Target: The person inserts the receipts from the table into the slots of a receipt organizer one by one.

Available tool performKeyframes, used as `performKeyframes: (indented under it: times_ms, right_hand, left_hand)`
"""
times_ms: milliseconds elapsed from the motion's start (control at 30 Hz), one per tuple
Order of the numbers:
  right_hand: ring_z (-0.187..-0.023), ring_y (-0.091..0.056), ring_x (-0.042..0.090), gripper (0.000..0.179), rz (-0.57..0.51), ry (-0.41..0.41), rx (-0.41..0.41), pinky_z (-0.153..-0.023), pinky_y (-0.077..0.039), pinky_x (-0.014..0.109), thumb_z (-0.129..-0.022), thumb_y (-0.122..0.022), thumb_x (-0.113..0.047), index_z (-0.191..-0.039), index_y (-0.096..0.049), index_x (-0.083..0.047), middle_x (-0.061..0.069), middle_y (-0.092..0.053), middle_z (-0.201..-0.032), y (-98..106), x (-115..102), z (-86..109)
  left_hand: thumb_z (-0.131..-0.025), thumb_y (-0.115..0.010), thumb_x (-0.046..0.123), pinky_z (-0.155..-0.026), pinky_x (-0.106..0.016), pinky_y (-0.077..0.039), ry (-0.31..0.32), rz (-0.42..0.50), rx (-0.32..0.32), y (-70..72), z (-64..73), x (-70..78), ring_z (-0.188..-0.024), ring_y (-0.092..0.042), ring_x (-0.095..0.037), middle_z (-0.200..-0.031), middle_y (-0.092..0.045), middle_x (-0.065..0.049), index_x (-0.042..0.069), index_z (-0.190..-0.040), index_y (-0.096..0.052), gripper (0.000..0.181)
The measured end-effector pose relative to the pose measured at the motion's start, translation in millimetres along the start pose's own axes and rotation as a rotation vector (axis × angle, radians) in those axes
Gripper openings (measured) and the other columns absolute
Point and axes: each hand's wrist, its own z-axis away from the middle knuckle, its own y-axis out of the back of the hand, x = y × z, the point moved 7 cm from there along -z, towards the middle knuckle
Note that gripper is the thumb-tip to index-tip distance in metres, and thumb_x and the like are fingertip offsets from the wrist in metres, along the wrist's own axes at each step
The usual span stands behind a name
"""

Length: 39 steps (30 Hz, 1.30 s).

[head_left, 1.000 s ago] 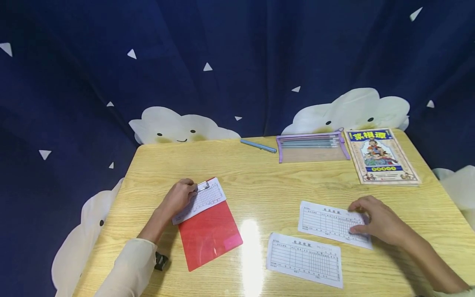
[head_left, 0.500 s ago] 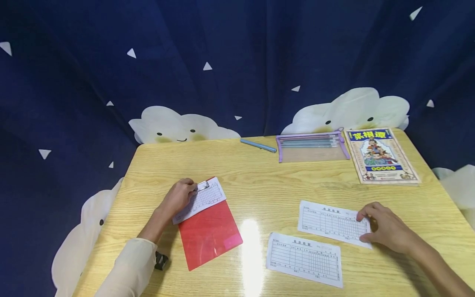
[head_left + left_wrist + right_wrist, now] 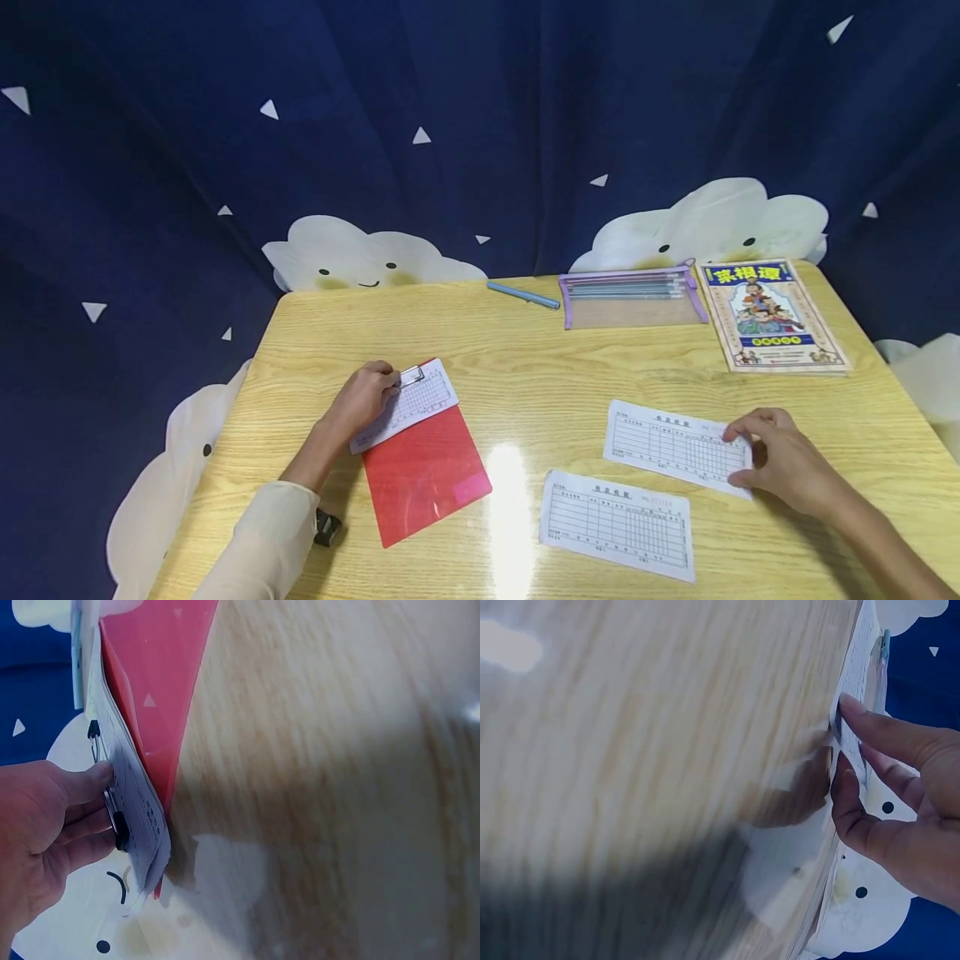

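On the left of the table lies a red clipboard point(image 3: 423, 479), its top covered by printed slips point(image 3: 420, 400) under a metal clip point(image 3: 410, 377). My left hand point(image 3: 365, 398) grips this clip; in the left wrist view the thumb lies over the clip point(image 3: 111, 806) with the fingers curled behind. At the right, my right hand point(image 3: 783, 458) pinches the right end of a printed receipt slip point(image 3: 667, 442) between thumb and fingers. The slip bends a little at the fingertips point(image 3: 847, 705) in the right wrist view. A second receipt slip point(image 3: 617, 525) lies flat just in front of it.
Along the table's back edge are a blue pen point(image 3: 522, 294), a purple-edged mesh pencil case point(image 3: 633, 312) with pencils inside, and an illustrated book point(image 3: 772, 321). A dark blue curtain point(image 3: 480, 125) with clouds hangs behind. A small black object point(image 3: 327, 527) shows beside the left sleeve.
My right hand has slid back to the slip's right end and drawn its fingers together there. The slip has since shifted slightly away from me. The left hand has stayed at the clip.
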Motion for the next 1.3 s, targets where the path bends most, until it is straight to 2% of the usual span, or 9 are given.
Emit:
performKeyframes:
  times_ms: [167, 267, 400, 567, 700, 933, 1133, 1300]
  right_hand:
    - [-0.069, -0.039, 0.004, 0.039, 0.012, -0.007, 0.003, -0.056, -0.033, 0.019, -0.064, -0.083, -0.011, -0.099, -0.066, -0.010, 0.006, -0.053, -0.088, 0, -2, 1.7]
    - [-0.066, -0.039, 0.002, 0.038, 0.018, -0.008, 0.003, -0.054, -0.032, 0.019, -0.069, -0.080, -0.009, -0.104, -0.066, -0.009, 0.000, -0.050, -0.077, 0, -4, 1.8]
    - [-0.063, -0.039, 0.002, 0.033, -0.008, -0.038, 0.008, -0.052, -0.031, 0.020, -0.077, -0.074, -0.010, -0.108, -0.064, -0.008, 0.000, -0.047, -0.076, 0, -4, 1.7]
    - [-0.058, -0.035, 0.001, 0.025, -0.019, -0.021, 0.108, -0.049, -0.027, 0.021, -0.082, -0.070, -0.011, -0.106, -0.062, -0.009, 0.000, -0.043, -0.071, 7, -8, 0.1]
    - [-0.051, -0.033, 0.001, 0.028, -0.032, 0.002, 0.170, -0.045, -0.027, 0.021, -0.084, -0.069, -0.011, -0.110, -0.061, -0.010, -0.001, -0.042, -0.066, 15, -15, -4.4]
    - [-0.044, -0.031, 0.002, 0.033, -0.208, -0.023, 0.124, -0.041, -0.028, 0.024, -0.088, -0.067, -0.022, -0.118, -0.058, -0.010, -0.006, -0.034, -0.057, 19, -30, -20.0]
    - [-0.047, -0.026, 0.001, 0.031, -0.313, 0.024, 0.118, -0.039, -0.026, 0.024, -0.088, -0.067, -0.019, -0.117, -0.060, -0.009, -0.006, -0.029, -0.059, 17, -57, -38.3]
    - [-0.045, -0.024, 0.001, 0.031, -0.402, 0.087, 0.088, -0.037, -0.026, 0.023, -0.087, -0.067, -0.016, -0.116, -0.060, -0.009, -0.007, -0.029, -0.057, 12, -87, -58.1]
  left_hand:
    - [-0.077, -0.070, -0.002, -0.072, -0.038, -0.055, -0.007, -0.003, -0.010, -0.3, -0.1, -0.2, -0.081, -0.063, -0.027, -0.086, -0.065, -0.014, 0.003, -0.078, -0.067, 0.006]
    - [-0.078, -0.070, -0.002, -0.072, -0.037, -0.055, -0.005, -0.001, -0.019, -1.0, -0.3, -0.4, -0.082, -0.063, -0.027, -0.086, -0.065, -0.015, 0.003, -0.079, -0.067, 0.006]
    - [-0.077, -0.071, -0.002, -0.071, -0.037, -0.055, -0.002, -0.009, -0.019, -1.2, -0.5, 0.2, -0.081, -0.063, -0.027, -0.086, -0.065, -0.015, 0.003, -0.078, -0.068, 0.006]
    - [-0.077, -0.071, -0.002, -0.071, -0.038, -0.055, -0.006, -0.008, -0.012, -1.8, -0.3, 0.8, -0.081, -0.064, -0.028, -0.086, -0.065, -0.016, 0.003, -0.077, -0.067, 0.006]
    - [-0.077, -0.071, -0.002, -0.070, -0.038, -0.055, -0.021, -0.012, 0.000, -1.6, -0.3, 1.4, -0.080, -0.063, -0.028, -0.085, -0.065, -0.016, 0.003, -0.077, -0.066, 0.007]
    - [-0.076, -0.070, -0.003, -0.070, -0.038, -0.055, -0.021, -0.012, 0.004, -1.1, 0.3, -0.4, -0.080, -0.063, -0.027, -0.084, -0.064, -0.015, 0.003, -0.077, -0.067, 0.006]
    - [-0.078, -0.069, -0.002, -0.071, -0.038, -0.055, -0.030, -0.003, 0.004, -1.5, 0.0, 0.2, -0.080, -0.063, -0.028, -0.084, -0.064, -0.015, 0.003, -0.077, -0.066, 0.006]
    - [-0.075, -0.071, -0.004, -0.068, -0.038, -0.055, -0.044, -0.011, 0.034, -0.4, 0.2, 1.5, -0.077, -0.063, -0.027, -0.082, -0.064, -0.015, 0.003, -0.074, -0.065, 0.009]
